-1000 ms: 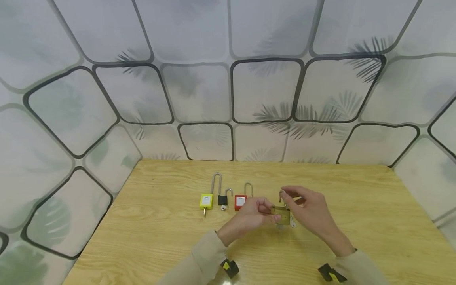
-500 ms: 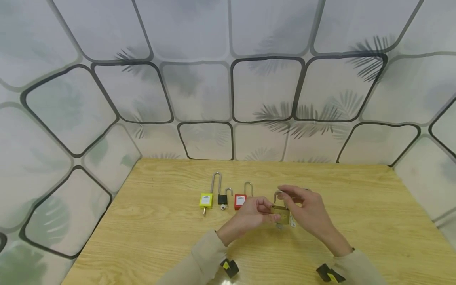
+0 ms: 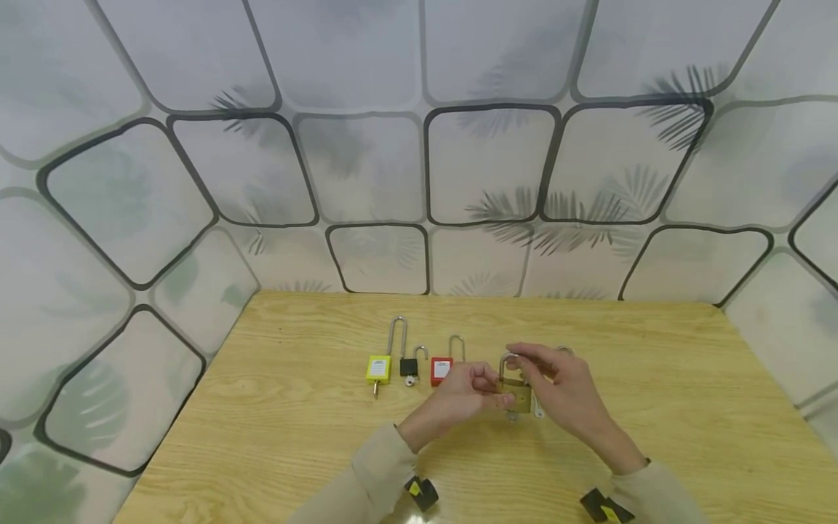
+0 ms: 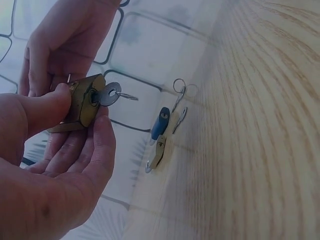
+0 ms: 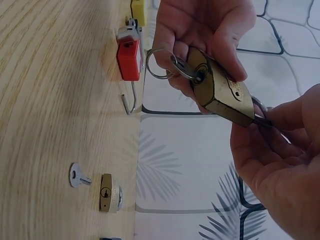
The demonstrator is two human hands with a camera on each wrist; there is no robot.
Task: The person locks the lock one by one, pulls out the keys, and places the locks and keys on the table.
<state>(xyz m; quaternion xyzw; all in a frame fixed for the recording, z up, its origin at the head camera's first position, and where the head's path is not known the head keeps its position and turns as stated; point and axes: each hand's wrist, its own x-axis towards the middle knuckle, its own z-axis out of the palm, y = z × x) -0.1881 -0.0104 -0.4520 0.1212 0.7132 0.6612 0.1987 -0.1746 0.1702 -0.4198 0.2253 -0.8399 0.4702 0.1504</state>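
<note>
Above the table, my left hand grips the body of a brass padlock, thumb along its front face. My right hand pinches the padlock's steel shackle between thumb and fingers. That shackle stands raised out of the body, its left leg over the body's left end. In the right wrist view a key sits in the keyhole at the base, with a split ring hanging from it. The key's flat head also shows in the left wrist view.
Left of the hands lie a yellow padlock, a small black padlock and a red padlock, shackles away from me. Beyond the right hand are a smaller brass padlock, a loose key and a blue padlock. A patterned backdrop encloses the table.
My right fingers have shifted slightly left, turning the shackle so its free leg moves over the body's left end. My left hand keeps the padlock body in place.
</note>
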